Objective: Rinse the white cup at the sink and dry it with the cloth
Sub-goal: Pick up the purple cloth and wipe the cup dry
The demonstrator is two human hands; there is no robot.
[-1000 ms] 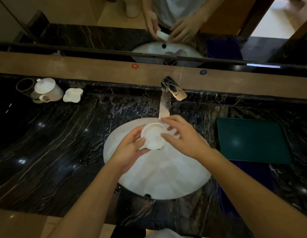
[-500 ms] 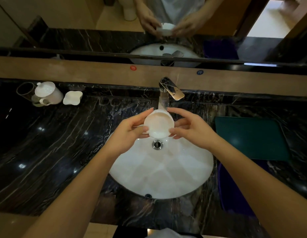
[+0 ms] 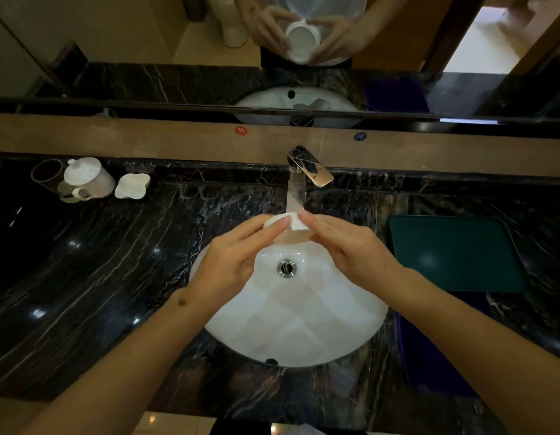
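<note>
Both hands hold the white cup [image 3: 286,227] over the back of the sink [image 3: 297,328], just beneath the tap [image 3: 306,169]; the left hand [image 3: 237,262] and right hand [image 3: 344,249] curl their fingers round its sides, hiding most of it. On the dark marble worktop [image 3: 99,277] a lidded white pot [image 3: 87,180] and small white dish [image 3: 132,185] sit far left, a green tray [image 3: 454,252] right, with a dark blue cloth [image 3: 429,356] lying below the tray

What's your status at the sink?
Left hand and right hand both hold the cup, under the tap, over the basin. Nothing in the way.
</note>
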